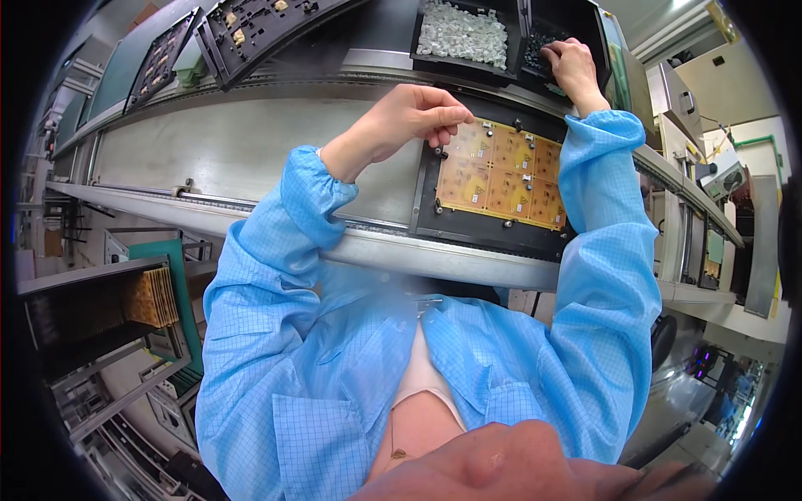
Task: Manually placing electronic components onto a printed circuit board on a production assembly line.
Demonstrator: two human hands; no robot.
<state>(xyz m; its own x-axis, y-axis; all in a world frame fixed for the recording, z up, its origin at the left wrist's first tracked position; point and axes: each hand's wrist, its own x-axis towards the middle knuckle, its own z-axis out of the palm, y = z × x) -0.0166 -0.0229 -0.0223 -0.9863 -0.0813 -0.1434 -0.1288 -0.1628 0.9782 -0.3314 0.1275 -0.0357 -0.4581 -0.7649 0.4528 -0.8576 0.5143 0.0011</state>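
My left hand (409,121) hovers over the upper left corner of a yellow circuit board panel (464,179). Its thumb and fingertips are pressed together in a pinch, and whatever they hold is too small to make out. The panel lies in a black carrier frame (430,219), and a few small white and dark parts stand on it. My right hand (575,71) reaches into a black bin of small dark components (535,57). Its fingers are bunched together among them, the tips partly hidden. Beside it, another black bin holds many small white components (464,35).
The carrier sits on a metal conveyor line with a front rail (393,250). Black trays (259,37) with loose parts stand at the far left. A rack (100,305) of yellow boards is at the lower left. Metal equipment (681,96) stands at the right.
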